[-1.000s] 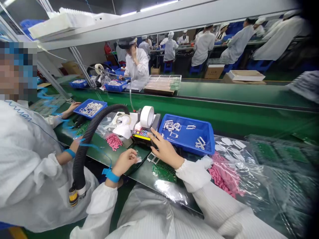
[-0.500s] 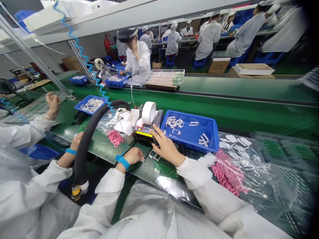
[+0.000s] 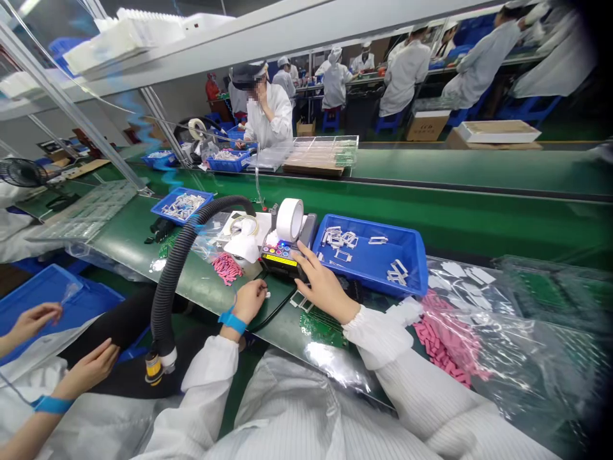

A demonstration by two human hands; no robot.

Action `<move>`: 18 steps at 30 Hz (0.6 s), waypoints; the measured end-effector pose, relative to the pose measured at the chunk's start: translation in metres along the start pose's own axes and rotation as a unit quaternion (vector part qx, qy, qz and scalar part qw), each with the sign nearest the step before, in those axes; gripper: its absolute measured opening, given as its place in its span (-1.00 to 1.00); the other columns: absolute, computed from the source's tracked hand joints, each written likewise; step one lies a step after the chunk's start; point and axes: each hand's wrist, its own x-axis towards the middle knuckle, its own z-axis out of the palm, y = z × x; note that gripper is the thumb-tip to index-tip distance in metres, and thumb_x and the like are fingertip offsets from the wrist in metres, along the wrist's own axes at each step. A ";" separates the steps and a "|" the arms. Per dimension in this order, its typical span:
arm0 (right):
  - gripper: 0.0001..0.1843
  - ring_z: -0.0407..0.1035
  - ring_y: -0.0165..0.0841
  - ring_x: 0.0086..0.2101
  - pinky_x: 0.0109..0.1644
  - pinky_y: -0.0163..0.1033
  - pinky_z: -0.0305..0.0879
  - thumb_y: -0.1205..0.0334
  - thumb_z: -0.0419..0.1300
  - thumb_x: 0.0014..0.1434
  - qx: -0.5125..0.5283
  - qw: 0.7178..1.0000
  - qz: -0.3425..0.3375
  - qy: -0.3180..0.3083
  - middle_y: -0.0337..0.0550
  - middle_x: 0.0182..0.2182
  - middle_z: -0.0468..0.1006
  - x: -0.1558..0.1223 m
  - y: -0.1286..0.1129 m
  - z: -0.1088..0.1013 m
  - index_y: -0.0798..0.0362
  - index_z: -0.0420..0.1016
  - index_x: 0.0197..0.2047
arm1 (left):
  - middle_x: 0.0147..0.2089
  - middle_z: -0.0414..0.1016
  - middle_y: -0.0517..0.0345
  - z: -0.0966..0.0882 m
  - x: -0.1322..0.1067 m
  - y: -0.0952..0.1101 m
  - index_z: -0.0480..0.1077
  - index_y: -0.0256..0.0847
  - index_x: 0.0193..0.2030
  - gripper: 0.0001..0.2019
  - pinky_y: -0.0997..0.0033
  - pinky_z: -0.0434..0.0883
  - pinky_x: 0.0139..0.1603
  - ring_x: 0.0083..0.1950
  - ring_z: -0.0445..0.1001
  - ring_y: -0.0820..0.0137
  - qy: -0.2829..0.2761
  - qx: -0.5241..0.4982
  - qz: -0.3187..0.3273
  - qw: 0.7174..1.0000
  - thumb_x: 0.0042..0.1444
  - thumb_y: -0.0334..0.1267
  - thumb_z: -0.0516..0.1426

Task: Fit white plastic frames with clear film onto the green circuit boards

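Observation:
My left hand [image 3: 249, 300] rests on the green bench edge, fingers curled in a pinch on a small white piece. My right hand [image 3: 322, 285] lies with fingers stretched against the black tape dispenser [image 3: 283, 253], which carries a white tape roll [image 3: 290, 219] and coloured buttons. Small metal frames [image 3: 301, 300] and a green circuit board [image 3: 320, 327] lie just under my right hand. A blue tray [image 3: 376, 257] of white frame parts stands to the right of the dispenser.
A black corrugated hose [image 3: 173, 275] arcs over the bench at left. Pink strips [image 3: 227, 268] lie by the dispenser and more on plastic [image 3: 440, 348] at right. A co-worker's hands [image 3: 89, 367] are at lower left over a blue bin [image 3: 48, 297]. A second blue tray [image 3: 182, 206] sits farther back.
The co-worker at left has leaned back and lowered both hands toward a blue bin. My left hand drew slightly in along the bench edge; my right hand stays at the dispenser.

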 end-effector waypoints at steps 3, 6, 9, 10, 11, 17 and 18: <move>-0.31 0.26 -0.16 0.12 0.04 -0.03 0.37 0.42 0.07 0.10 0.006 1.000 -0.001 0.000 -0.03 0.34 -0.06 0.000 0.000 -0.001 -0.02 0.05 0.29 | 0.03 0.40 0.01 0.012 -0.002 0.002 0.33 -0.21 0.03 -0.69 0.13 0.43 -0.06 -0.04 0.43 0.29 0.028 0.071 -0.010 0.997 0.18 -0.17 0.08; -0.33 0.28 -0.15 0.10 0.03 -0.04 0.38 0.42 0.07 0.10 0.008 1.000 0.002 -0.004 -0.03 0.34 -0.06 0.000 0.000 -0.001 0.01 0.07 0.28 | 0.03 0.40 0.00 0.016 -0.007 0.002 0.33 -0.22 0.03 -0.69 0.12 0.43 -0.06 -0.03 0.43 0.28 0.039 0.121 -0.006 0.992 0.18 -0.17 0.08; -0.33 0.24 -0.14 0.14 0.03 -0.03 0.38 0.42 0.07 0.10 0.010 1.000 0.002 -0.003 -0.03 0.35 -0.07 0.000 0.000 0.000 0.01 0.07 0.28 | 0.03 0.41 0.01 0.017 -0.011 0.001 0.34 -0.22 0.01 -0.71 0.13 0.44 -0.06 -0.04 0.44 0.30 0.031 0.152 0.020 0.988 0.18 -0.17 0.08; -0.33 0.23 -0.15 0.15 0.03 -0.03 0.38 0.42 0.06 0.10 0.011 1.000 0.001 -0.001 -0.03 0.35 -0.07 0.000 0.001 0.000 0.01 0.06 0.29 | 0.03 0.41 0.01 0.017 -0.012 0.000 0.34 -0.21 0.00 -0.71 0.13 0.43 -0.06 -0.04 0.44 0.30 0.027 0.159 0.033 0.986 0.18 -0.17 0.07; -0.32 0.22 -0.15 0.15 0.03 -0.04 0.38 0.42 0.06 0.10 0.012 1.000 0.000 0.000 -0.03 0.35 -0.07 0.000 0.001 0.001 0.00 0.05 0.29 | 0.02 0.41 0.01 0.017 -0.012 -0.001 0.35 -0.21 -0.01 -0.72 0.13 0.43 -0.06 -0.05 0.44 0.30 0.024 0.164 0.045 0.985 0.18 -0.17 0.07; -0.32 0.22 -0.16 0.15 0.09 -0.03 0.33 0.41 0.07 0.10 0.011 1.000 -0.002 0.004 -0.02 0.34 -0.06 0.000 0.003 0.003 0.00 0.05 0.29 | -0.13 0.46 0.02 0.014 -0.020 -0.008 0.41 -0.23 -0.15 -0.80 0.17 0.38 -0.05 -0.11 0.42 0.33 0.020 0.166 0.117 0.979 0.21 -0.24 0.02; -0.32 0.22 -0.16 0.15 0.09 -0.03 0.33 0.41 0.07 0.10 0.011 1.000 0.000 0.005 -0.02 0.34 -0.06 0.000 0.003 0.004 -0.01 0.05 0.29 | -0.16 0.46 -0.01 0.014 -0.022 -0.009 0.42 -0.24 -0.16 -0.80 0.18 0.36 -0.05 -0.13 0.41 0.31 0.023 0.161 0.126 0.979 0.22 -0.28 -0.01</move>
